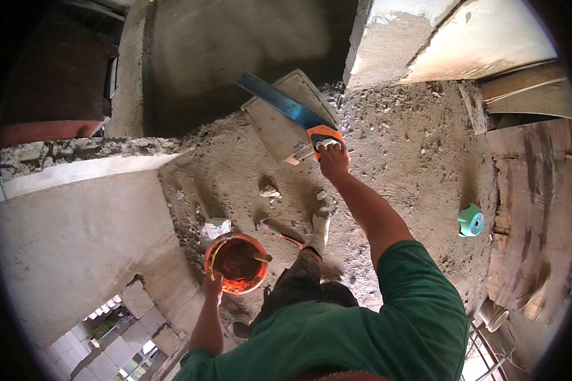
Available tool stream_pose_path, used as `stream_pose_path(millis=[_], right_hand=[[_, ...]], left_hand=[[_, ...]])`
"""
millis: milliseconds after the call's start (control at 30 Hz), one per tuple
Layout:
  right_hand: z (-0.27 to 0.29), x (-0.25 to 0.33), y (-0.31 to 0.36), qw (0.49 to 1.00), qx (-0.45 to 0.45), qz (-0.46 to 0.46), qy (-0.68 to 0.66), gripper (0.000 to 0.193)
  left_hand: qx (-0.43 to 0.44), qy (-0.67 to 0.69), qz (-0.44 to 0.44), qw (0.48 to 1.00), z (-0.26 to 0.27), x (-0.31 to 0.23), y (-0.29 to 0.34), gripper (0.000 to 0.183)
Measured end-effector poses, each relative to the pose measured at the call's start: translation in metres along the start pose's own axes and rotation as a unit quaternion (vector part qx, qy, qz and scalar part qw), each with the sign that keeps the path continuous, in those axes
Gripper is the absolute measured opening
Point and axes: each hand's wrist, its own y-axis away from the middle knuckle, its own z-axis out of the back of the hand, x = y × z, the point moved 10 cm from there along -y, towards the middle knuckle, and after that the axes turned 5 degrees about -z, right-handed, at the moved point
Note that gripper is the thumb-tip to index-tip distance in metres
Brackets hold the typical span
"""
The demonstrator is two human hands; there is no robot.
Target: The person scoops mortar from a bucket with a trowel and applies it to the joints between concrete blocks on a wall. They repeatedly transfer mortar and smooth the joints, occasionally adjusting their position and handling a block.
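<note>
One rough grey-brown floor [419, 190] spreads under and around both grips. Wooden planks [534, 216] stand well off to the right of the right grip [332, 159], at the floor's edge, probably out of the way. Pale rectangular board [267, 130]: just ahead and left of the right grip, lying askew, partly under the blade; blade contact, can't tell.

Orange bucket [240, 289]: at the left grip [214, 287], well back and left of the right one. Left fingers curled over its near-left rim by a yellow strip, likely to steady it or bear its weight; resting or lifted, can't tell. Wooden stick [262, 257] leans out over the rim opposite that grip, probably so its end is easy to grab.

Handsaw [286, 105]: in the right grip, fingers closed around the orange handle, blue blade running forward-left. Held by the handle, presumably for control and to have the edge away from the fingers.

Hammer [291, 239]: on the floor between the grips, beside the foot, seemingly just set down within reach. Teal round case [471, 221]: right of and behind the right grip, well apart. White block [217, 227]: just ahead of the left grip, beyond the bucket. Pale chunk [270, 192]: behind-left of the right grip, likely loose rubble.
</note>
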Motion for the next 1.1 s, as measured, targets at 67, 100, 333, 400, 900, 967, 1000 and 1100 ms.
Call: stream_pose_path(millis=[67,100,333,400,900,967,1000,1100], right_hand=[[-0.006,0.004,-0.012,1.0,0.028,-0.006,0.006,0.028],[0.004,0.012,-0.014,0.999,0.023,0.006,-0.021,0.026],[0.095,-0.043,0.037,0.922,0.056,-0.178,-0.339,0.036],[0.082,-0.079,0.085,0.933,0.015,-0.157,-0.323,0.039],[-0.105,-0.234,0.815,0.537,-0.142,-0.649,-0.52,0.033],[-0.131,-0.22,0.919,0.45,-0.202,-0.681,-0.541,0.027],[-0.148,-0.219,0.975,0.422,-0.24,-0.7,-0.523,0.024],[-0.172,-0.185,1.122,0.26,-0.408,-0.694,-0.533,0.009]], left_hand=[[-0.005,-0.055,-0.032,0.998,0.013,-0.003,-0.014,0.032],[-0.007,-0.079,-0.046,0.996,0.016,-0.004,-0.018,0.034],[-0.012,-0.026,-0.095,0.995,-0.009,-0.068,-0.032,0.059],[0.059,-0.068,-0.134,0.987,-0.03,-0.069,-0.061,0.067],[0.359,-0.222,-0.287,0.86,-0.336,-0.273,0.169,0.053],[0.391,-0.26,-0.305,0.829,-0.372,-0.253,0.226,0.051],[0.402,-0.277,-0.318,0.813,-0.389,-0.244,0.258,0.049],[0.405,-0.314,-0.354,0.782,-0.41,-0.232,0.318,0.045]])
